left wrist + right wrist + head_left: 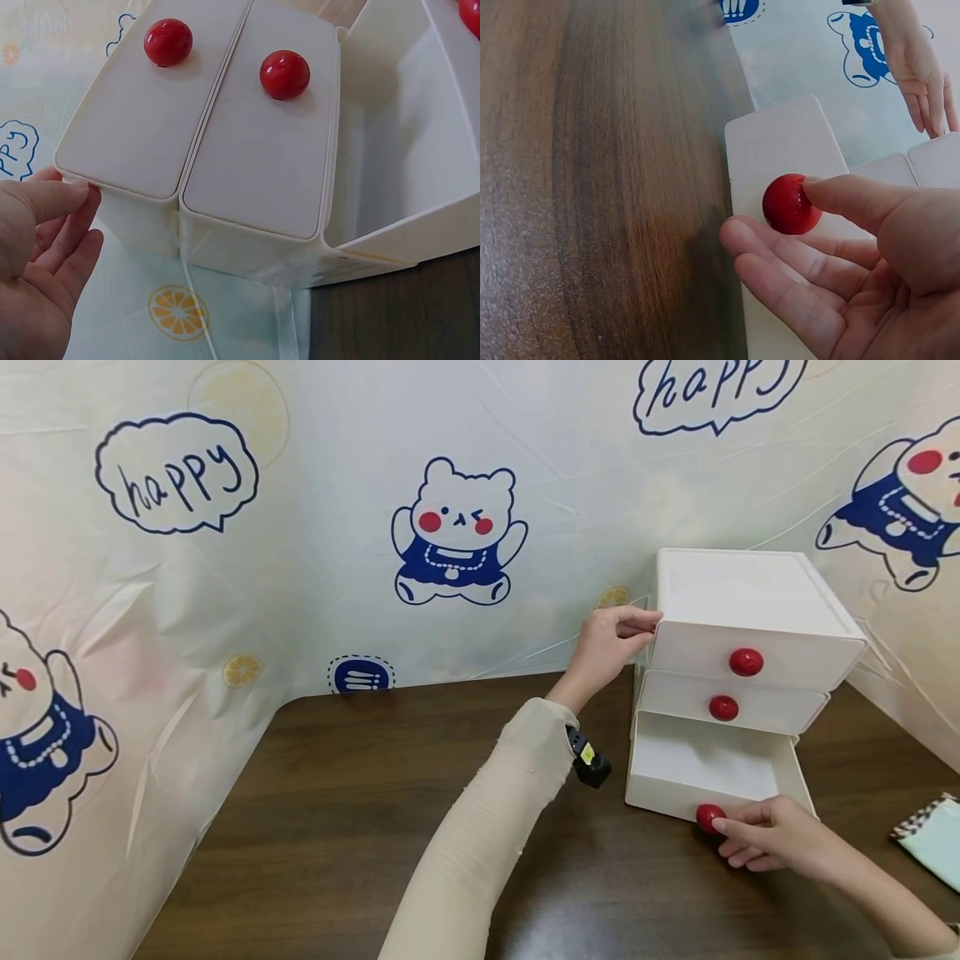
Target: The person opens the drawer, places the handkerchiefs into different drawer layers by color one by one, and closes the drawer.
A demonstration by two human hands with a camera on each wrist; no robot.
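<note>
A white drawer cabinet (757, 589) with three drawers, each with a round red knob, stands at the right of the table. Its bottom drawer (705, 760) is pulled out, and the inside that shows is bare. My right hand (780, 839) pinches the red knob (789, 204) of that drawer, thumb on its upper side and fingers beneath. At the upper left front corner of the cabinet, my left hand (603, 643) holds the edge. In the left wrist view, its thumb (64, 196) lies against the corner with the fingers bent close by. The top and middle drawers are closed.
The dark wooden table (360, 827) extends to the left of the cabinet. Behind it hangs a printed cloth (322, 527) with bears and lettering. A pale blue cloth item with a checked edge (933, 839) lies at the far right.
</note>
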